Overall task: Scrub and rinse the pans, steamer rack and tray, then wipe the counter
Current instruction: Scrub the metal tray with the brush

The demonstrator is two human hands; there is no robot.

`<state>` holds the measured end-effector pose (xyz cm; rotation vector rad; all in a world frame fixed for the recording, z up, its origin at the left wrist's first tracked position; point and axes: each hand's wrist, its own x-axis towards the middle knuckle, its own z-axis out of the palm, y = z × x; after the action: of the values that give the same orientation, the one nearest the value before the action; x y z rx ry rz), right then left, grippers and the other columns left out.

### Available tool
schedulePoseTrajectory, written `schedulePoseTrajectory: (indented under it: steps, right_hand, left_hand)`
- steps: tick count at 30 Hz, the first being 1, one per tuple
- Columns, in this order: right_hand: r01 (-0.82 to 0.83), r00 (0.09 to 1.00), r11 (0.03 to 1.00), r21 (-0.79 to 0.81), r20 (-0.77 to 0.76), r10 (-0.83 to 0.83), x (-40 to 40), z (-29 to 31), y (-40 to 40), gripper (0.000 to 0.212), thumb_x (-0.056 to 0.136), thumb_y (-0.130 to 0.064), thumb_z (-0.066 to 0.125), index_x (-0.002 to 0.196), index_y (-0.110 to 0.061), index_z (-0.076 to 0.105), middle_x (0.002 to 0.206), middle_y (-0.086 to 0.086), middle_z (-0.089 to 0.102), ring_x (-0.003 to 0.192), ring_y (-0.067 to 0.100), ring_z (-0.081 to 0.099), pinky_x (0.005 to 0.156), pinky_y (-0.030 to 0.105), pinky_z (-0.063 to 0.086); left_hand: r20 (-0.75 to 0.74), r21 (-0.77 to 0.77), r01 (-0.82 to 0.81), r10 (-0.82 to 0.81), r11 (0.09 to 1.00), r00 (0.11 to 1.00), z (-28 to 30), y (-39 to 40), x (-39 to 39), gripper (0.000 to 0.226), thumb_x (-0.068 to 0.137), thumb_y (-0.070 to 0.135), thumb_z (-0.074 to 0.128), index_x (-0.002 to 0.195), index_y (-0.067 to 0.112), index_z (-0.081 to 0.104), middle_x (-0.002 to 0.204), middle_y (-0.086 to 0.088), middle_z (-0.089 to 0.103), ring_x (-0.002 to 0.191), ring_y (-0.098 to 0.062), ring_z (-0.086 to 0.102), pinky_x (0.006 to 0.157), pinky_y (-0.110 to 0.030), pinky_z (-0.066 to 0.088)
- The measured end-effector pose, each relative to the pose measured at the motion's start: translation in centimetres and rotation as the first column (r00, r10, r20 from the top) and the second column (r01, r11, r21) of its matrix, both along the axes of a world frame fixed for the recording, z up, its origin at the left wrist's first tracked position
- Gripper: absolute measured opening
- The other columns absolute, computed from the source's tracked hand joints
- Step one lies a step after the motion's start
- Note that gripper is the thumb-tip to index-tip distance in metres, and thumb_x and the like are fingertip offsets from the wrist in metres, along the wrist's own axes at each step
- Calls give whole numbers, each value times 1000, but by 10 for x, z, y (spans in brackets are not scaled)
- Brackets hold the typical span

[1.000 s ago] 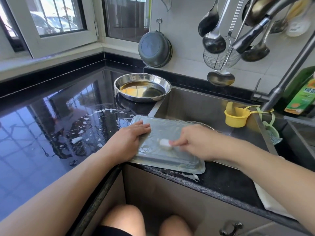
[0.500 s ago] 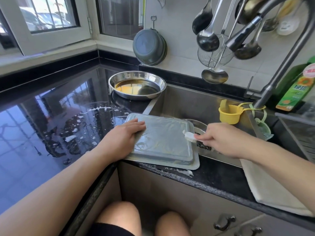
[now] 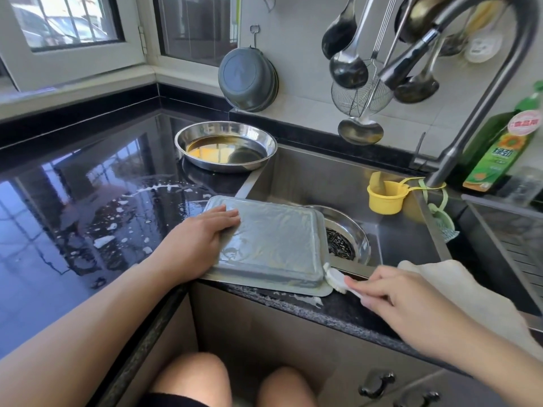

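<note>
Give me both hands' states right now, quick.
Left hand: open, fingers flat, pressing on the upturned tray.
Right hand: closed, fingers pinching the handle of the white brush, whose head touches the tray's near right corner.

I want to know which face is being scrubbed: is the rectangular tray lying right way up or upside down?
Upside down. The tray shows its raised flat base on top, its rim flared out on the counter edge, soapy, with the left hand pressing it flat.

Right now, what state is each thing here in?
Tray: upside down, soapy, on the sink's edge.
Left hand: flat on the tray.
Right hand: gripping a brush at the tray's corner.
Round pan: upright, brown liquid inside.
Counter: wet, foam-spattered.
Tap: no water seen.
</note>
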<state>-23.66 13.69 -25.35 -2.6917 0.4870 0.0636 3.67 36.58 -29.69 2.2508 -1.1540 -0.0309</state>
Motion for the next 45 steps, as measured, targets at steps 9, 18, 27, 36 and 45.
schedulePoseTrajectory:
  steps: [9, 18, 27, 36, 45]
  right_hand:
    - [103, 977, 935, -340, -141, -159, 117, 9, -22, 34, 100, -12, 45, 130, -15, 61, 90, 6, 47, 94, 33, 54, 70, 31, 41]
    - [157, 978, 972, -172, -111, -178, 148, 10, -49, 27, 100, -18, 51, 116, -18, 73, 114, 12, 70, 98, 32, 65, 83, 39, 54]
    - [95, 990, 993, -76, -100, -102, 50, 14, -22, 36, 106, -25, 47, 137, -39, 60, 66, -8, 41, 55, 12, 34, 52, 24, 31]
    - [-77, 990, 996, 44, -118, 81, -1, 4, 15, 37, 104, -34, 47, 138, -49, 53, 89, 2, 58, 79, 21, 55, 79, 41, 49]
    - [-53, 997, 992, -113, -69, 45, 56, 5, 17, 33, 103, -16, 44, 132, -18, 59, 93, 3, 46, 85, 27, 53, 70, 32, 38]
  left_hand:
    - [-2, -4, 41, -41, 999, 999, 0, 3, 1, 45, 100, 15, 44, 141, 25, 61, 149, 16, 52, 144, 4, 33, 110, 1, 8]
    - [11, -55, 39, -39, 998, 999, -6, 0, -1, 38, 102, 18, 49, 135, 24, 67, 145, 13, 57, 145, -4, 39, 112, -3, 13]
    - [408, 351, -95, -61, 932, 911, 19, -17, 21, 50, 98, 11, 50, 138, 40, 63, 135, 8, 67, 128, -33, 55, 107, -44, 47]
    - [113, 438, -232, 202, 869, 973, 18, -88, -28, 48, 106, 37, 23, 151, 53, 33, 164, 9, 32, 151, -30, 25, 118, -67, 16]
    - [172, 322, -207, 158, 924, 972, 4, -88, -33, 49, 105, 37, 17, 151, 49, 30, 149, 19, 41, 144, -17, 29, 114, -74, 13]
